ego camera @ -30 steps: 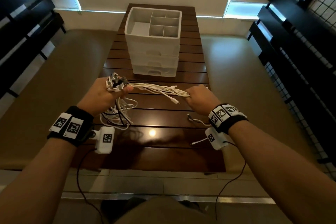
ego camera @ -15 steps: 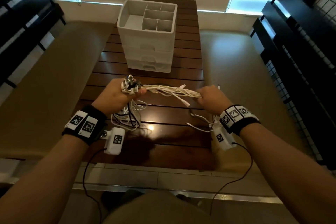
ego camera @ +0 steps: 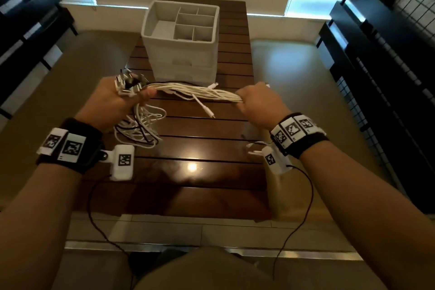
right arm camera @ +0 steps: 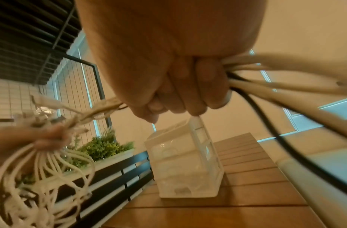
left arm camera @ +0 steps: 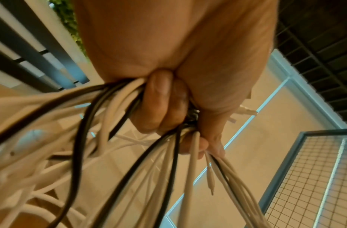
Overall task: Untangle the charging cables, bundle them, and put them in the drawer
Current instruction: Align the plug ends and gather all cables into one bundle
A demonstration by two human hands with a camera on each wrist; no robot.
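White cables [ego camera: 202, 92] gripped between left hand [ego camera: 113, 103], right hand [ego camera: 261, 103].

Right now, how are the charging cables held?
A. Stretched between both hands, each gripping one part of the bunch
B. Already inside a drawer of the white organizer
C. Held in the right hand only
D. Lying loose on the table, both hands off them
A: the left hand grips the plug ends and the right hand grips the charging cables farther along, so the bunch spans between them above the table.
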